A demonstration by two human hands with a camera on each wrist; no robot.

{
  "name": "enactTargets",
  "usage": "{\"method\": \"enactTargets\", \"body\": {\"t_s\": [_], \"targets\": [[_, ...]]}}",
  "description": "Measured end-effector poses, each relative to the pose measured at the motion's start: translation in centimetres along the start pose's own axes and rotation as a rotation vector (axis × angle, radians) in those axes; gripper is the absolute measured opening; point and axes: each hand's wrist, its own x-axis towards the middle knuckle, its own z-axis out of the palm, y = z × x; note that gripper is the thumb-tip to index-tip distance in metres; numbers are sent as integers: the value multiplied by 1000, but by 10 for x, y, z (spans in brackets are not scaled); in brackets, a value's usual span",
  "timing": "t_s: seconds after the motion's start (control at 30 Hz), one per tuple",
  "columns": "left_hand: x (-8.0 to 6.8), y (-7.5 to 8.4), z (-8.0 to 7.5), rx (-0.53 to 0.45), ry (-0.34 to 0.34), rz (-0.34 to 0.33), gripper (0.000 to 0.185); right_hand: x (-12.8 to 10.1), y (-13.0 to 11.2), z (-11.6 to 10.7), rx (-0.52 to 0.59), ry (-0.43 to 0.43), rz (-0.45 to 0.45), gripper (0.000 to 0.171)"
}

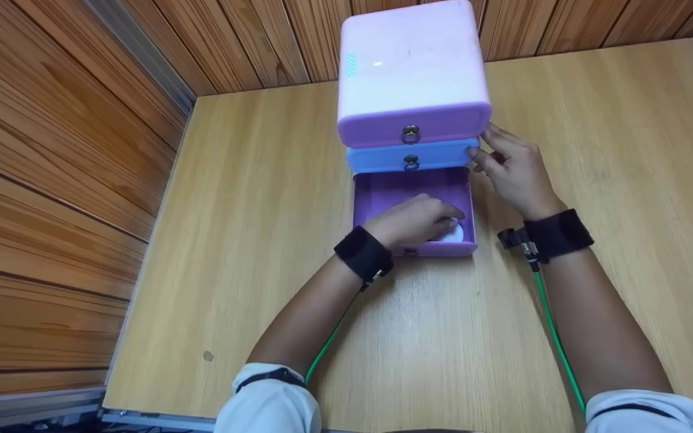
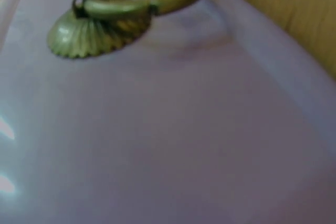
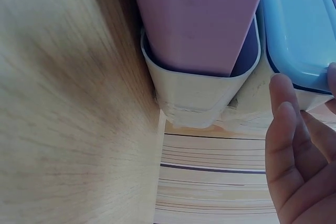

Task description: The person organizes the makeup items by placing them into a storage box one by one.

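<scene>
while the left hand reaches into the pulled-out purple bottom drawer of the small plastic three-drawer chest, fingers curled over a white round object lying there, the right hand braces the chest's side with relaxed, empty fingers. that steady bracing should stop the chest sliding. three drawers are counted, each with a brass ring pull, and one white object.

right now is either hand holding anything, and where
The left hand covers a white object in the open purple drawer; grip unclear. The right hand steadies the blue drawer.
</scene>
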Motion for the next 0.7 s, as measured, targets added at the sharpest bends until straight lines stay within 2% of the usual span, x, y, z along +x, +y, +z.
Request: {"method": "enactTargets", "body": {"t_s": [0.1, 0.27, 0.47, 0.6, 0.7], "targets": [[-4, 0, -1, -13, 25, 7, 29, 1, 0, 0, 2, -2, -1, 46], [-10, 0, -3, -32, 36, -33, 33, 2, 1, -1, -8, 2, 4, 45], [-19, -1, -6, -39, 64, -47, 34, 1, 2, -3, -22, -20, 34, 46], [-32, -4, -12, 3, 129, -73, 35, 0, 0, -3, -24, -24, 49, 45], [-47, -10, -19, 57, 224, -82, 32, 1, -1, -5, -30, -37, 58, 46]]}}
